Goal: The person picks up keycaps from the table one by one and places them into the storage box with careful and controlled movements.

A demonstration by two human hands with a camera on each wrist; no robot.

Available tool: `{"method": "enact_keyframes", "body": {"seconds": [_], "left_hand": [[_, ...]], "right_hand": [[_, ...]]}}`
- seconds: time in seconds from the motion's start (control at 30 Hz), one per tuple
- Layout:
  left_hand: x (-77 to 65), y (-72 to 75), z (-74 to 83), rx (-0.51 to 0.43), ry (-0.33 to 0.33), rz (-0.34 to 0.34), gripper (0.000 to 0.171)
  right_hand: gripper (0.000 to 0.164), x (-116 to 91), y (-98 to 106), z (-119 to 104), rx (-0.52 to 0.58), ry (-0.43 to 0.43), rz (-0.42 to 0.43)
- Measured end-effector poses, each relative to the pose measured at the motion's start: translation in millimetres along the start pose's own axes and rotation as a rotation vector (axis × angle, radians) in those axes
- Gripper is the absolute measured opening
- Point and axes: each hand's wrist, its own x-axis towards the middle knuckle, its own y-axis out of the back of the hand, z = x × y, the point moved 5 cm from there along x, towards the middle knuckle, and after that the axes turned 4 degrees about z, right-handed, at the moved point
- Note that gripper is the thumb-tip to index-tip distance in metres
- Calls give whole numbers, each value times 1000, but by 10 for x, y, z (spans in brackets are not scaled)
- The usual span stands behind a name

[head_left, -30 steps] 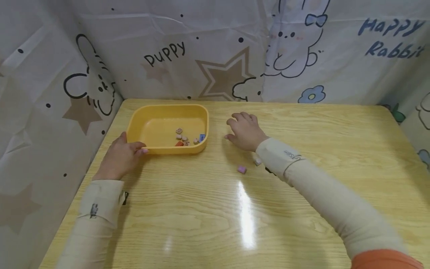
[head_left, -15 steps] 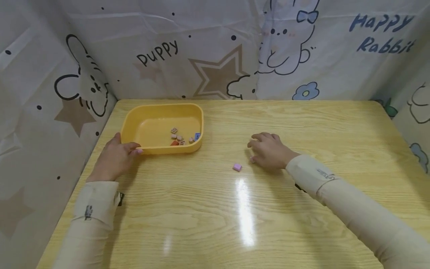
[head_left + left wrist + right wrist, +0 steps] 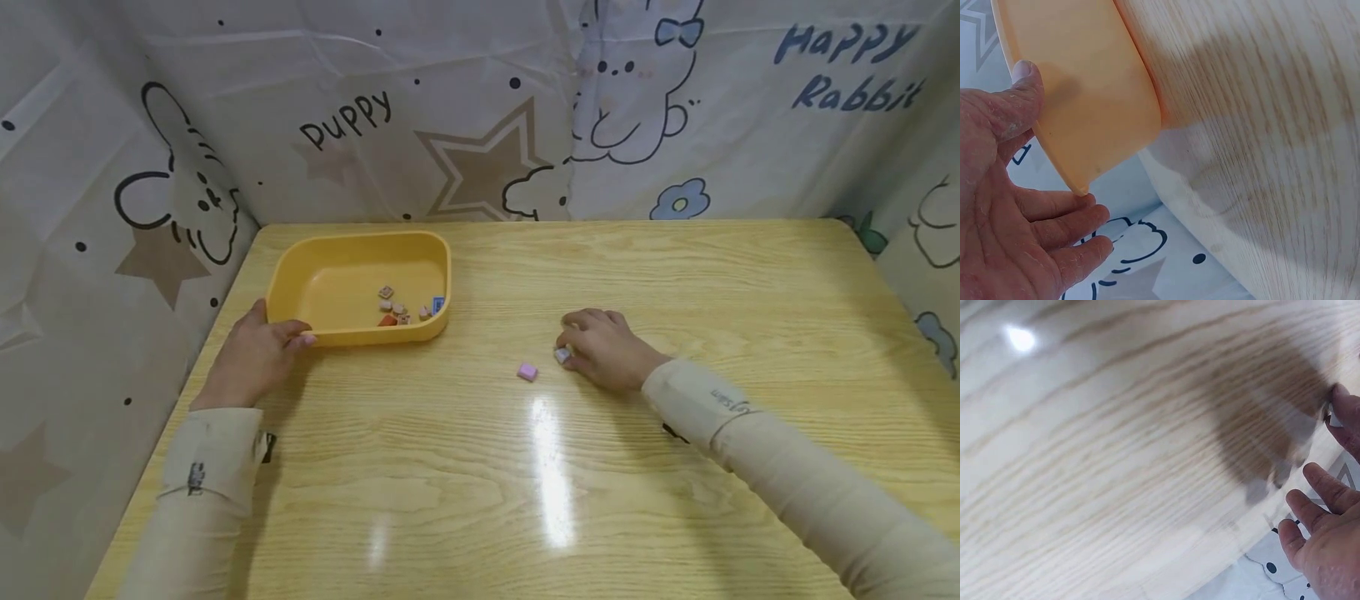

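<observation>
At the left of the table, my left hand (image 3: 251, 358) holds the front-left corner of a yellow plastic bin (image 3: 367, 337). In the left wrist view, the thumb presses on the outside of the bin's wall (image 3: 1097, 94) and the other fingers lie around its rim. My right hand (image 3: 609, 352) is low over the table, right of the bin, and pinches a small whitish block (image 3: 562, 356) between thumb and index finger. That block is mostly hidden by the fingers in the right wrist view. A small pink block (image 3: 528, 372) lies just left of the right hand.
Inside the bin are several small beige pieces (image 3: 386, 292), a red piece (image 3: 387, 321) and a blue piece (image 3: 438, 306). A wood-grain table (image 3: 450, 467) carries everything. Printed fabric (image 3: 300, 50) hangs along the table's back and left side.
My right hand has moved from beside the bin toward the right and nearer to me, and now pinches the whitish block. The left hand stays on the bin. The head view has shifted slightly.
</observation>
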Motion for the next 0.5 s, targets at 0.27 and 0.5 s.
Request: {"method": "enact_keyframes", "body": {"seconds": [0.27, 0.5], "left_hand": [[1, 12, -4, 2, 13, -16, 28], [2, 20, 5, 14, 6, -28, 29]], "right_hand": [[24, 10, -6, 13, 7, -14, 25], [23, 44, 16, 25, -24, -8, 45]]}}
